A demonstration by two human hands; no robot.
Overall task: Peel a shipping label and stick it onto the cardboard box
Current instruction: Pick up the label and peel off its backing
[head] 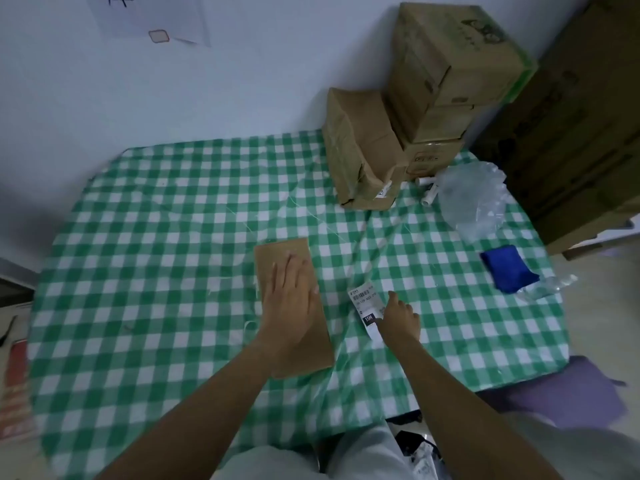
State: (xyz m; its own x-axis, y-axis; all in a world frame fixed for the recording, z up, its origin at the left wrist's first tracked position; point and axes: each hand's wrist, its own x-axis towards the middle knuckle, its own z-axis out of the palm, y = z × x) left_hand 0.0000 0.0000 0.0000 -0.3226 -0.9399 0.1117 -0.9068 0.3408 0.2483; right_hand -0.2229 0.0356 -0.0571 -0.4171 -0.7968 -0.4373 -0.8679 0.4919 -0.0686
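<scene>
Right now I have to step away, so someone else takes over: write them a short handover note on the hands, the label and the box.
Left hand: flat, palm down, pressing the flat cardboard box on the checked tablecloth.
Right hand: fingertips on the shipping label, which lies on the cloth just right of the box; no firm grip visible.
Done: box and label laid side by side.
Left: lift and peel the label, stick it on the box. Whether the backing is started cannot be told.
</scene>
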